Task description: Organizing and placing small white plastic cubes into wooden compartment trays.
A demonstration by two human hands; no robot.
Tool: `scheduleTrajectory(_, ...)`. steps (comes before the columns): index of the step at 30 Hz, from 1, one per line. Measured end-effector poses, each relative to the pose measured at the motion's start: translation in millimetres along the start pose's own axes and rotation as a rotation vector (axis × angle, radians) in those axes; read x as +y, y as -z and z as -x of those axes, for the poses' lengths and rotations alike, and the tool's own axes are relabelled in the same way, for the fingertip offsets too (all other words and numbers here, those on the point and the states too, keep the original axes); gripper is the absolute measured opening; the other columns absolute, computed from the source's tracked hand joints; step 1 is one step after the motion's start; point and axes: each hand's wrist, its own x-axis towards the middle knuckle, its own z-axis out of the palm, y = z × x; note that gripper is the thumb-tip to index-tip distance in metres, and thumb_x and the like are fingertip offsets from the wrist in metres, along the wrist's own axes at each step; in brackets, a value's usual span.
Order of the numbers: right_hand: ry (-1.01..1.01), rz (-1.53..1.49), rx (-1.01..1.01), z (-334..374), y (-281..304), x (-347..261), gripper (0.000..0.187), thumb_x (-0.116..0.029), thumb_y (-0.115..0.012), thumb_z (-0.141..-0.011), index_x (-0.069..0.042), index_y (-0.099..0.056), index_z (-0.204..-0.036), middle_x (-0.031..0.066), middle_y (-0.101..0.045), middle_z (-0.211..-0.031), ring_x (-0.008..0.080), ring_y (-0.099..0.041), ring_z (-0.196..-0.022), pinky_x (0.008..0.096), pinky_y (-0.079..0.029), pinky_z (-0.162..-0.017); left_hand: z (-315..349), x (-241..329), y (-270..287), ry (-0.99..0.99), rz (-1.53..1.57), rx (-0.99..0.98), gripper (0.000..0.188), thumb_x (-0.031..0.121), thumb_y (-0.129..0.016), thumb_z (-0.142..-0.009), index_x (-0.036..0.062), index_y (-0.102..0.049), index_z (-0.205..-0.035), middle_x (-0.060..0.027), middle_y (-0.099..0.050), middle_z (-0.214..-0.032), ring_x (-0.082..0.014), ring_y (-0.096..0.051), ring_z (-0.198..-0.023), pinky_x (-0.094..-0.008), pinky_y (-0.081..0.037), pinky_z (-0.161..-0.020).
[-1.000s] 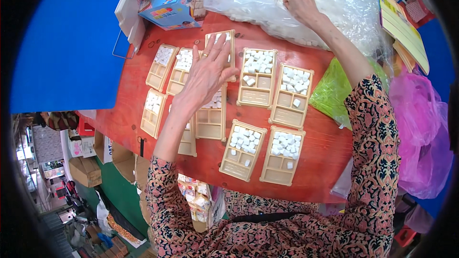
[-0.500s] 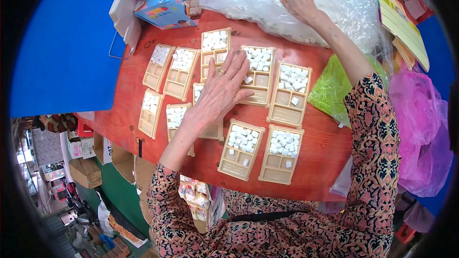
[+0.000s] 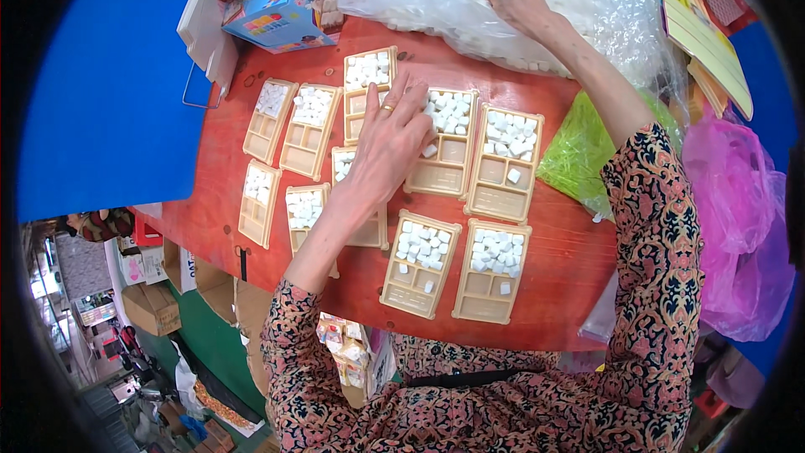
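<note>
My left hand (image 3: 390,138) lies over the middle trays, its fingers stretched out and lightly bent, a ring on one of them. It covers part of the upper tray (image 3: 354,101) and the left edge of a larger beige tray (image 3: 438,178). White cubes (image 3: 450,111) fill the top compartment of that larger tray, and a single cube (image 3: 430,151) sits in a small compartment beside my fingers. At the far side, my right hand (image 3: 513,2) is closed with curled fingers on the loose white cubes in a clear plastic bag (image 3: 402,0); what it pinches is hidden.
Several similar trays, such as one at the right (image 3: 496,199) and one near the front (image 3: 485,309), stand on the red table (image 3: 553,285). A blue box (image 3: 281,13) is at the back left. Green plastic (image 3: 579,147) and a pink bag (image 3: 729,193) lie to the right.
My left hand's thumb has drawn in toward the other fingers over the trays. My right hand stays at the bag, its fingers more curled. The whole view has shifted slightly.
</note>
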Motion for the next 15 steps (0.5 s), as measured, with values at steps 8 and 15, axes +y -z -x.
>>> scheduleTrajectory(8,0.03,-0.01,0.036,-3,-7,2,0.017,-0.009,-0.054,-0.081,0.005,-0.064,-0.084,0.0263,-0.064,-0.084,0.0398,-0.065,-0.082,0.0463,-0.053,-0.069,-4,-7,1,0.088,0.223,0.123,0.01,0.002,-0.067,-0.076,-0.0007,-0.058,-0.077,-0.0165,-0.055,-0.124,-0.0402,-0.037,-0.133,-0.0573,-0.029,-0.107)
scheduleTrajectory(15,0.048,-0.063,0.14,-5,-22,16,0.013,-0.008,-0.052,-0.079,0.001,-0.059,-0.074,0.0208,-0.062,-0.084,0.0402,-0.061,-0.075,0.0484,-0.049,-0.064,-10,-5,20,0.246,0.438,0.108,0.006,0.005,-0.065,-0.083,-0.0003,-0.065,-0.084,-0.0135,-0.059,-0.125,-0.0355,-0.041,-0.132,-0.0441,-0.037,-0.104)
